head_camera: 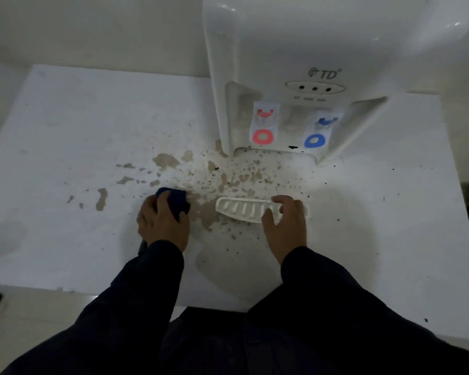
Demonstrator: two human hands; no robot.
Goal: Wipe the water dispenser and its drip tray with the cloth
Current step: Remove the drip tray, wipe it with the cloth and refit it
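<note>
A white plastic countertop water dispenser [295,77] stands at about one o'clock on the white tabletop [65,125], its alcove showing a red tap [264,125] and a blue tap [318,131]. The slot at its base, where a tray would sit, is empty. The white slotted plastic drip tray [244,211] lies out on the table in front of the machine, near centre, tilted slightly so that its right end passes under the right hand [284,220].

That right hand rests on the tray's right end with fingers curled over the far edge, a closed hold pinning or gripping the tray. The left hand [161,223], at about nine o'clock from the tray and apart from it, is bunched tightly round a dark blue cloth [173,200], whose folded front pokes out past the fingertips and presses on the table. Brown dried stains and dark specks [228,180] spread from the dispenser's base toward six and nine o'clock, reaching the cloth and running under the tray.

The step in hand appears to be the tray: it is pulled free and held steady while the cloth is still beside it. The next move probably calls for bringing the cloth across toward three o'clock onto the ribbed top, with the right hand bracing the tray so it does not skid, then working into the slots. The dispenser body and alcove look as yet unwiped.
</note>
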